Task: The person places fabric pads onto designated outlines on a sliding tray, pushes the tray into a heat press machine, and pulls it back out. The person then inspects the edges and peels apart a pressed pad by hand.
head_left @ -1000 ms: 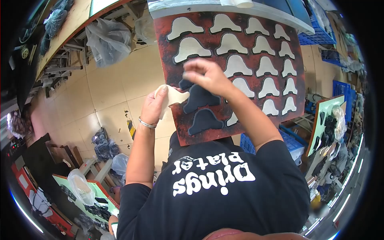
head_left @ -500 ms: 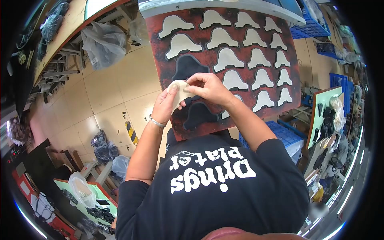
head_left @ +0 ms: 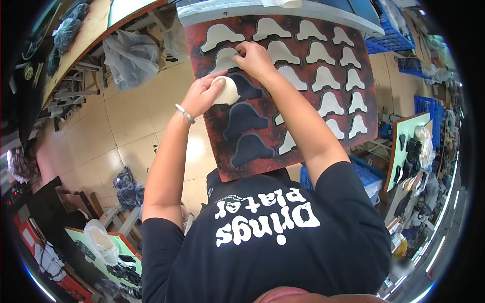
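My left hand (head_left: 203,94) holds cream curved pieces (head_left: 227,92) by the left edge of a red-and-black board (head_left: 293,139), thumb on top. My right hand (head_left: 254,59) is pinched at the upper right of a cream piece (head_left: 226,59) lying on a dark shape in the left column; whether the fingertips grip it is hidden. Below it, three dark navy shapes show without cream on them: one (head_left: 246,87) partly behind the held pieces, one (head_left: 246,121) in the middle and one (head_left: 252,150) near my body. Several cream-topped pieces (head_left: 331,78) sit in rows to the right.
A pale ledge (head_left: 222,12) runs along the board's far side. Blue crates (head_left: 389,43) stand at the upper right, and another crate (head_left: 366,179) below the board's right side. A clear plastic bag (head_left: 130,58) hangs at the left. A green panel (head_left: 406,146) holds dark parts.
Both hands have moved up the board. The right hand has parted from the held pieces and now pinches at the second cream piece of the left column. The lower dark shapes are uncovered to view.
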A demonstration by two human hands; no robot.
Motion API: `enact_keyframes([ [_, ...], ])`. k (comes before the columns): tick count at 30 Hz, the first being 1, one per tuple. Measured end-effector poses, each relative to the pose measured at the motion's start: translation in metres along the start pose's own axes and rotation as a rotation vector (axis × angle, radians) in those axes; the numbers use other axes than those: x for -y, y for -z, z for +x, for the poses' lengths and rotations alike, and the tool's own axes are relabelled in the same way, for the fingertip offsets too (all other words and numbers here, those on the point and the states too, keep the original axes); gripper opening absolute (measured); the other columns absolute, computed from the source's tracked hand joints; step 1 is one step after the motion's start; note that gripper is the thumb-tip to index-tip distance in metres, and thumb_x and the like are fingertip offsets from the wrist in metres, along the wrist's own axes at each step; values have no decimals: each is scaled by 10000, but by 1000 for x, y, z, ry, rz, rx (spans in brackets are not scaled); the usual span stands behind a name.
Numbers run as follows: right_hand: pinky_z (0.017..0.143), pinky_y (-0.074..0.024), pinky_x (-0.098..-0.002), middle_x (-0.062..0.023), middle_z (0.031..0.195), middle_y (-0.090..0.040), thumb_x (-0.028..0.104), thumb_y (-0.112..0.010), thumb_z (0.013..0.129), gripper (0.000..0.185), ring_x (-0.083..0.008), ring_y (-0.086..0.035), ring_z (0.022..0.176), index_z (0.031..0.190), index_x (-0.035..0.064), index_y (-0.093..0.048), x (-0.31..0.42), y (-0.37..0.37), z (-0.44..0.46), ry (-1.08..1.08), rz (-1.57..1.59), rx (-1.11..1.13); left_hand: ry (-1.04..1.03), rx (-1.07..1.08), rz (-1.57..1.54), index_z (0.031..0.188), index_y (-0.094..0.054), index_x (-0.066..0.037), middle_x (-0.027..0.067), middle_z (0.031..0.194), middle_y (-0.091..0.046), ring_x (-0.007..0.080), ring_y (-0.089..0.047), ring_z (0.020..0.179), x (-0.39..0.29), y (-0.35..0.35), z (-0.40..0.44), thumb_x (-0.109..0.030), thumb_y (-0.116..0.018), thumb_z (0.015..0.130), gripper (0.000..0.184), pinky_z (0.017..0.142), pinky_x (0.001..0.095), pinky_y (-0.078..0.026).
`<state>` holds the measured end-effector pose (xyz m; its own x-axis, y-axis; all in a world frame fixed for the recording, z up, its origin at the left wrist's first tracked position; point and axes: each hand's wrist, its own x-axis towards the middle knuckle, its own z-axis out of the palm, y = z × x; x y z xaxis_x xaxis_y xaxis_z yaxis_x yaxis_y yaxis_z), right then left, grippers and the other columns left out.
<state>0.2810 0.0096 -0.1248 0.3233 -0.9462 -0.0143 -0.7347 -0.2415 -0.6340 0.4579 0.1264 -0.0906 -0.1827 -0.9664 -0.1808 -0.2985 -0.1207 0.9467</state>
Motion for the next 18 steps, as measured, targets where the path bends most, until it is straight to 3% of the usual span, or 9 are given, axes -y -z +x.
enact_keyframes([
  [4, 869, -505, -410, -179, 1015, -681, 217, -716, 708, 338, -327, -648, 976, 994, 37, -701, 2, -9, 20, -59, -26, 61, 20, 64, 195, 1024, -662, 33, 151, 1338, -545, 347, -612, 1053, 18, 6, 26, -341, -461, 895, 444, 932, 362, -445],
  [10, 880, -504, -399, -173, 1001, -689, 214, -724, 685, 323, -324, -651, 972, 960, 45, -713, 3, -10, 28, -137, -4, 104, 73, 57, 198, 1015, -654, 31, 110, 1379, -507, 354, -620, 1037, 18, 5, 26, -338, -465, 890, 433, 917, 373, -449],
  [13, 875, -506, -397, -165, 981, -695, 223, -723, 684, 315, -322, -656, 960, 949, 53, -720, 7, -6, 29, -176, 5, 112, 118, 67, 178, 1223, -600, -11, 90, 1254, -628, 179, -616, 972, 24, 6, 28, -335, -490, 920, 457, 897, 303, -447],
  [18, 844, -513, -403, -179, 927, -698, 231, -705, 701, 265, -338, -662, 917, 893, 51, -736, 7, -6, 26, -149, 20, 97, 136, 79, 170, 1273, -574, -32, 117, 1157, -666, 179, -613, 963, 21, 6, 28, -341, -488, 923, 476, 896, 303, -447],
])
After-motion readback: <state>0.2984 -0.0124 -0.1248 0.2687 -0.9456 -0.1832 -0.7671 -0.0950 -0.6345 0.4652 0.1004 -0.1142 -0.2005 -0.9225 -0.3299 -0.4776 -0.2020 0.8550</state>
